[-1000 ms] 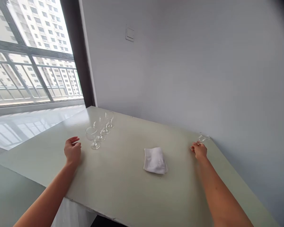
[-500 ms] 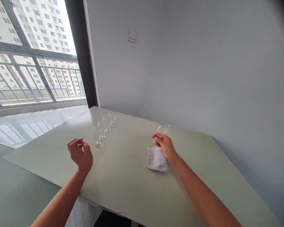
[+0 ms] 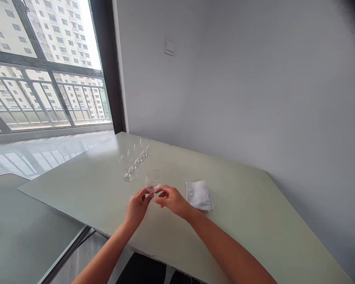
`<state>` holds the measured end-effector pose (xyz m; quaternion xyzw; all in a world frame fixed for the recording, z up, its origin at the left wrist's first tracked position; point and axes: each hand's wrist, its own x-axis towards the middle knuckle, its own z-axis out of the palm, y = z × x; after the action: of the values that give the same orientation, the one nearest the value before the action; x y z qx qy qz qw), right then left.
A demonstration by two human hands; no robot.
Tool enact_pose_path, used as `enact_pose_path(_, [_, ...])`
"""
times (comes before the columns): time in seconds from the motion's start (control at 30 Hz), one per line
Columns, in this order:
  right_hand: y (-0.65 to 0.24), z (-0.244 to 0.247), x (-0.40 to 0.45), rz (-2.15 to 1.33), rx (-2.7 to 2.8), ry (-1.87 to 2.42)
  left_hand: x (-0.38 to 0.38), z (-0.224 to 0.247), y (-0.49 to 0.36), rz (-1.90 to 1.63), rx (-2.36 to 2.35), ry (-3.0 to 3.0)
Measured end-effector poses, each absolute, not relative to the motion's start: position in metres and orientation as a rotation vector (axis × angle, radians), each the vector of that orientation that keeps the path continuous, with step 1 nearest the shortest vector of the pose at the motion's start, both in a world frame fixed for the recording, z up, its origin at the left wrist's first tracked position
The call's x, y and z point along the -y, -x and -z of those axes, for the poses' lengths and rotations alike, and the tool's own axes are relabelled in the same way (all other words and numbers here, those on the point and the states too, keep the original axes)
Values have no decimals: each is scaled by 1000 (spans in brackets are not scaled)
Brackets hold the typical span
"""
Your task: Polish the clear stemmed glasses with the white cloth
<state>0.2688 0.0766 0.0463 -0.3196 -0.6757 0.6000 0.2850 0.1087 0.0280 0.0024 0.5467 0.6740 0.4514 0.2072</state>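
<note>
A clear stemmed wine glass (image 3: 154, 178) stands upright between my hands, its bowl above my fingers. My left hand (image 3: 137, 205) pinches it low down, at the stem or the bottom of the bowl. From the right, my right hand (image 3: 172, 200) has its fingers on the same part of the glass, thumb slightly apart. My fingers hide the stem and foot, so I cannot tell whether it touches the table. Behind my left hand, several matching glasses (image 3: 129, 167) stand upright in a slanting row. To the right of my right hand lies a folded white cloth (image 3: 198, 195).
The pale table (image 3: 242, 221) runs back to a grey wall (image 3: 254, 86) with a light switch (image 3: 169, 46). A grey chair (image 3: 32, 221) stands against the table's left edge. Beyond is a large window (image 3: 47, 71).
My right hand has carried the wine glass left, from above the cloth toward the row. My left hand has moved right and taken hold of it too. The view has shifted slightly.
</note>
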Motion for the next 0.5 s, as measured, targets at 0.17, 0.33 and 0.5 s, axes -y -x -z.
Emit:
enact_pose_path(0.17, [-327, -54, -95, -1173, 1989, 1111, -33, 1, -51, -1223, -2174, -1334])
enact_pose_path(0.33, [-384, -49, -105, -928, 2056, 1317, -39, 4, -17, -1116, -2221, -1198])
enact_pose_path(0.5, [-414, -40, -100, -632, 2223, 1411, -49, 3, -8, -1068, -2269, -1206])
